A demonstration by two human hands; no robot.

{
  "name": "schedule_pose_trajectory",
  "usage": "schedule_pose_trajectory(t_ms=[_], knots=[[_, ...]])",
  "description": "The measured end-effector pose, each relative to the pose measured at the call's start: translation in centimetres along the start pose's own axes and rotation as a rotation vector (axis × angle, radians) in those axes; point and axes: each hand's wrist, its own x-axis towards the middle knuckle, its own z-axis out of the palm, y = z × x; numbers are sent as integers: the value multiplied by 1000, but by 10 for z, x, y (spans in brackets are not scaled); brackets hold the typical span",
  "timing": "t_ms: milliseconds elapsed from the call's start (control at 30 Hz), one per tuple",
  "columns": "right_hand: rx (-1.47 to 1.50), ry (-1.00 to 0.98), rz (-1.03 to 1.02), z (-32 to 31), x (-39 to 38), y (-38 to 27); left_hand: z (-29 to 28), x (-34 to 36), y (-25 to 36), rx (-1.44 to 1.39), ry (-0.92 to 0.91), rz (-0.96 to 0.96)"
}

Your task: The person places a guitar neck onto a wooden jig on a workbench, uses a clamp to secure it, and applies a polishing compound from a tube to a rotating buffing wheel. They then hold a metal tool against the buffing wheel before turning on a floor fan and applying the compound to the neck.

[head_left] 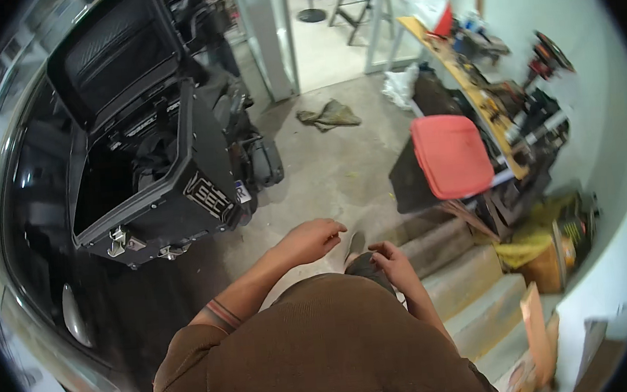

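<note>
My left hand (315,240) hangs in front of my body with nothing in it, its fingers loosely bent and apart. My right hand (394,262) is close to my body, also holding nothing, fingers slightly curled and apart. Left of my left hand stands a large black hard case (160,215), its lid (114,53) raised. Metal latches (122,242) show on its near side, and dark cloth-like contents (154,160) lie inside. Neither hand touches the case.
Ahead on the concrete floor lies a crumpled olive cloth (329,115). To the right are a dark bin with a red lid (452,157), concrete steps (475,286) and a cluttered wooden workbench (458,74). A dark car (35,210) stands at the left.
</note>
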Motion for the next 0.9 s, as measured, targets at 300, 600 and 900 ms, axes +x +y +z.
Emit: schedule_pose_trajectory(t_ms=[300, 600, 900], knots=[[-37, -393, -102, -71, 240, -158, -46, 111, -80, -28, 305, -347], [-268, -594, -261, -148, 444, -318, -182, 280, -94, -15, 618, -410], [-281, -431, -197, -205, 640, -389, -286, 485, -255, -162, 366, -439]])
